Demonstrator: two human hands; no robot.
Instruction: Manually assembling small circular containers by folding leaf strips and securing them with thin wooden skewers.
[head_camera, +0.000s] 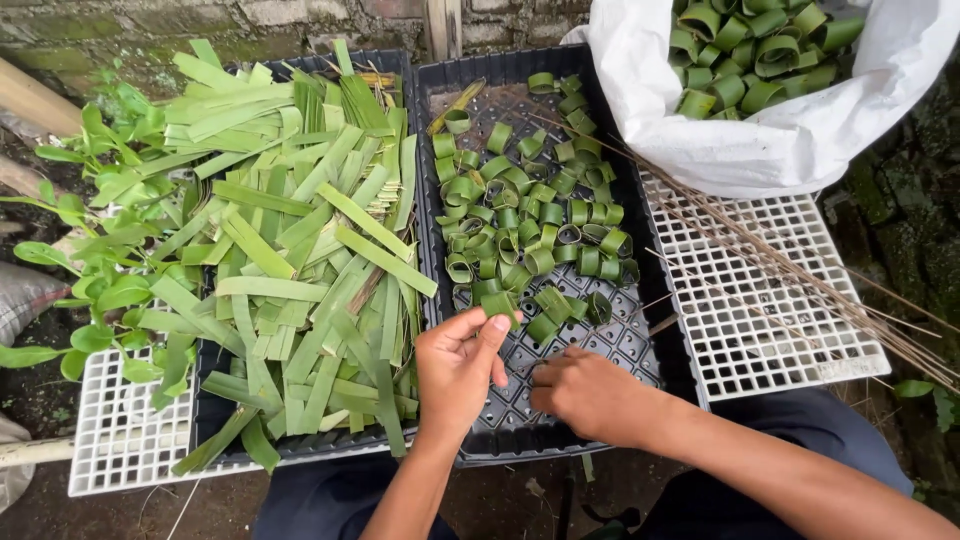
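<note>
My left hand (455, 365) pinches a small green leaf ring (498, 300) between thumb and fingertips, just above the near end of a black seedling tray (640, 345). My right hand (585, 393) rests knuckles-up on the same tray beside it, fingers curled under; whether it holds anything is hidden. Several rolled leaf rings (530, 215) lie heaped in that tray. A second black tray (215, 425) to the left is piled with flat cut leaf strips (300, 260).
A white sack (790, 150) at the top right is full of leaf rings. Thin brown sticks (800, 275) lie across a white plastic grid (760, 330) on the right. Another white grid (125, 440) and leafy plants (95, 290) sit on the left.
</note>
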